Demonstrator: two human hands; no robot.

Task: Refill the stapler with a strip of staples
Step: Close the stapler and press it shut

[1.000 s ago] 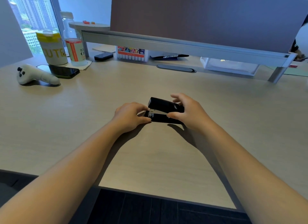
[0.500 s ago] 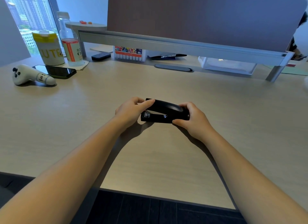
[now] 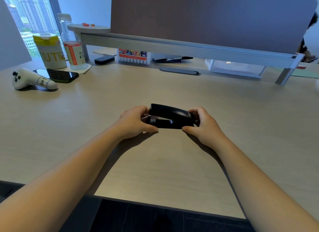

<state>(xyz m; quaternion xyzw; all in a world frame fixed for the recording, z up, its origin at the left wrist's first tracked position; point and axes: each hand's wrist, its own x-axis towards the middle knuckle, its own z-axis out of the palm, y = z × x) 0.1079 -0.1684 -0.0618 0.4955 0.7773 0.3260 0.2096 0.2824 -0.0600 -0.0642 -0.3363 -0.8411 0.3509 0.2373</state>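
Observation:
A black stapler lies on the light wooden desk, its front end pointing left and its top arm only slightly raised over the base. My left hand grips the front end, thumb under the base and fingers behind the head. My right hand holds the rear end, thumb on the near side of the base and fingers curled over the back. A bit of metal shows at the stapler's mouth. No loose strip of staples is visible.
At the far left lie a white controller and a dark phone, with a yellow-lidded cup and a water bottle behind. A marker box and a clear tray sit under the raised shelf.
The stapler's top arm has come down from a wider gap to nearly closed. My right hand slid from the top arm to the rear end; my left hand shifted onto the front end.

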